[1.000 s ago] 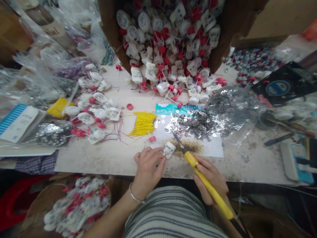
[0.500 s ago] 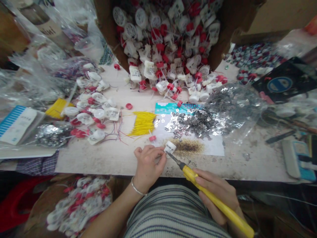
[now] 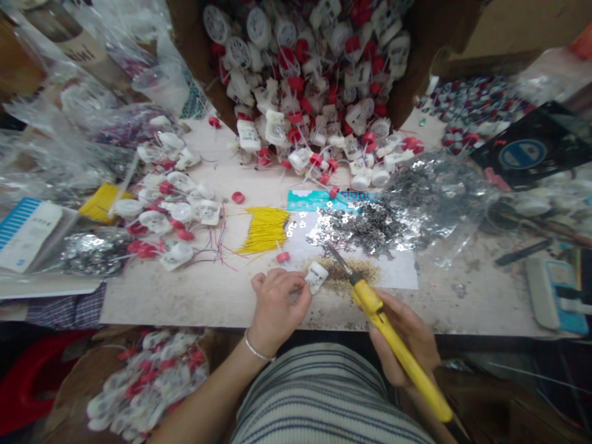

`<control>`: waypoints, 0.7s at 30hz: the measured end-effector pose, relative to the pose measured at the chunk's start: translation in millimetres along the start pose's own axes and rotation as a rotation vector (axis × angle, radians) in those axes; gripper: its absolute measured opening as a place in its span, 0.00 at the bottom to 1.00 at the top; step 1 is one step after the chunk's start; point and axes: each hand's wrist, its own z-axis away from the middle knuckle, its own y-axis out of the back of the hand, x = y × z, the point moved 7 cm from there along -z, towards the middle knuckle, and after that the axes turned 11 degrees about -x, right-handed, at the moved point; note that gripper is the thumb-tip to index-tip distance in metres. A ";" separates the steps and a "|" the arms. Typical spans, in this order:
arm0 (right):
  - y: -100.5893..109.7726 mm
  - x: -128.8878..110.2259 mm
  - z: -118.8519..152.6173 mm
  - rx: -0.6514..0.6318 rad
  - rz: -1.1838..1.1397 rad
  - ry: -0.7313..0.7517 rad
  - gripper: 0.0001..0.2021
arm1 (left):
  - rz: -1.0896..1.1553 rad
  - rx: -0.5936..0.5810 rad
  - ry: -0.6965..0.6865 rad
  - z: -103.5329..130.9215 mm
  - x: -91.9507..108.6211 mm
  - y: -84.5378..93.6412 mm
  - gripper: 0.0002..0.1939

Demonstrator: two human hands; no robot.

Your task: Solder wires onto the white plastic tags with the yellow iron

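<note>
My left hand [image 3: 280, 305] pinches with thumb and forefinger at the edge of a small white plastic part [image 3: 317, 277] near the table's front. Whether a thin wire lies between those fingertips is too small to tell. In my right hand [image 3: 407, 333] is a yellow-handled soldering iron [image 3: 383, 324], my fingers wrapped round its handle. Its dark metal tip points up and left, over the brown-stained patch [image 3: 365, 271] on a white sheet, apart from the white part. Just beyond my left hand lies a red cap with a white stem [image 3: 282, 256].
A bundle of yellow wires [image 3: 266, 229] lies beyond my left hand, and small metal pieces [image 3: 374, 225] spill from a plastic bag. White-and-red parts [image 3: 296, 111] fill a tipped box at the back. More wired parts [image 3: 171, 209] are heaped at left. A blue-white device [image 3: 552, 296] stands right.
The soldering iron's tip has lifted off the white part and moved right and away from me, my right hand with it. My left hand has stayed at the part.
</note>
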 end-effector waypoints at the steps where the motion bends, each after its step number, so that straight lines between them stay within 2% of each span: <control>1: -6.1 3.8 -5.7 0.001 -0.005 0.007 0.24 | -0.002 0.010 -0.014 0.1 0.0 2.4 0.03; 3: -21.2 5.9 -19.1 -0.003 -0.001 0.101 0.16 | -0.021 0.050 -0.043 0.8 -0.1 10.7 0.04; 6: -36.9 12.6 -36.2 0.119 -0.006 0.171 0.11 | -0.071 0.068 -0.119 2.1 1.2 22.0 0.10; 8: -54.5 16.1 -46.9 0.041 0.049 0.179 0.10 | -0.102 0.001 -0.202 1.8 3.0 21.5 0.11; 11: -65.7 18.6 -53.6 -0.041 0.112 0.176 0.09 | -0.108 -0.122 -0.304 -2.3 3.2 11.9 0.04; 14: -52.9 14.8 -48.3 0.008 0.190 0.212 0.10 | -0.026 -0.193 -0.351 -12.7 5.2 4.4 0.05; 17: -33.4 16.2 -38.2 0.053 0.222 0.175 0.09 | 0.115 -0.207 -0.370 -14.1 20.0 13.6 0.11; 19: -20.6 20.8 -30.5 0.116 0.203 0.123 0.10 | 0.215 -0.226 -0.388 3.2 37.1 28.5 0.13; 20: -14.9 23.6 -26.4 0.165 0.187 0.105 0.10 | 0.253 -0.272 -0.395 18.2 45.9 34.9 0.13; 21: -10.3 26.8 -22.3 0.218 0.173 0.088 0.11 | 0.230 -0.244 -0.354 34.6 50.6 45.2 0.15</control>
